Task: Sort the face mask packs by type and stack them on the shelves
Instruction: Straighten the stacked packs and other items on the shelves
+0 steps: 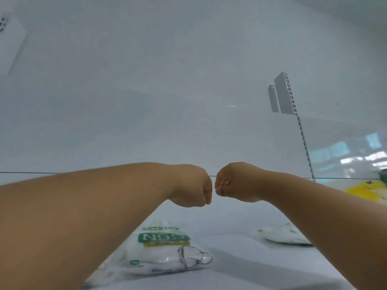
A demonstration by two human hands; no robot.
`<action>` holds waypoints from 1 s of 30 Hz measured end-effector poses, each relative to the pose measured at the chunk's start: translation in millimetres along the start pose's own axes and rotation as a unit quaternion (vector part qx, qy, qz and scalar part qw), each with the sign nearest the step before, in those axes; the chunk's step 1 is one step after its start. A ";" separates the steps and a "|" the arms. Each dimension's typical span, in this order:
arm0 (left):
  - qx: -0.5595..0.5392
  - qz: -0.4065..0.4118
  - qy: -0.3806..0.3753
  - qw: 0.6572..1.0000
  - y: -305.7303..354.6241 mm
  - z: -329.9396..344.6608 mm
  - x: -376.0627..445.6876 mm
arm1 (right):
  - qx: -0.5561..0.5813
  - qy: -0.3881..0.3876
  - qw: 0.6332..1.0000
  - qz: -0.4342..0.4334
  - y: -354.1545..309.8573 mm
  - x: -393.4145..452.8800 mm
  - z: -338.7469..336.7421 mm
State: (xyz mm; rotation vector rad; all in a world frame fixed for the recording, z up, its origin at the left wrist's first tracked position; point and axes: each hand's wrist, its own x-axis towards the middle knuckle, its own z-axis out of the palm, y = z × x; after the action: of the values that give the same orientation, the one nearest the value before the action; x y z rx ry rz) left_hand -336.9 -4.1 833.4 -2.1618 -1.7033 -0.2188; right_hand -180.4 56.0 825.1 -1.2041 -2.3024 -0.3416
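Both my arms reach forward over a white shelf [240, 266]. My left hand [193, 186] and my right hand [229, 182] are curled into fists, knuckles almost touching at the middle of the view, and hold nothing. Below them lies a clear pack of white masks with a green N95 label [163, 250], partly hidden by my left forearm. A second white mask pack with small green marks [282, 234] lies to the right, partly under my right forearm.
The white back wall [146, 101] rises behind the hands. A slotted grey shelf upright [284, 95] stands at the right. A yellow pack [362, 191] and something green show at the far right edge.
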 end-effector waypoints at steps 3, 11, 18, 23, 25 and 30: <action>-0.014 0.012 -0.013 1.000 53.9 0.5 31.9 | -0.010 -0.004 1.000 0.025 68.2 -19.3 -9.4; -0.084 -0.011 -0.083 0.993 172.7 16.2 119.6 | -0.023 -0.080 0.992 0.096 229.6 -46.6 -16.4; -0.045 -0.130 -0.163 0.977 191.8 61.4 159.7 | -0.005 -0.179 0.982 0.061 245.3 -44.6 28.0; -0.030 -0.225 -0.164 0.960 186.8 77.3 160.4 | 0.010 -0.173 0.985 0.027 239.3 -46.4 38.5; -0.142 -0.255 -0.121 0.949 178.0 79.8 159.1 | 0.026 -0.178 0.983 0.023 236.2 -48.2 41.1; -0.352 -0.288 0.046 0.889 168.2 73.2 144.1 | 0.090 -0.159 0.983 0.016 224.7 -51.7 41.0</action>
State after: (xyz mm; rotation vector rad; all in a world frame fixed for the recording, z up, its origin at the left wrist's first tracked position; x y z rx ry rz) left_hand -146.7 121.4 783.6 -1.9178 -2.4277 -1.2492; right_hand 14.6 167.5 759.0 -1.2766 -2.5135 0.0786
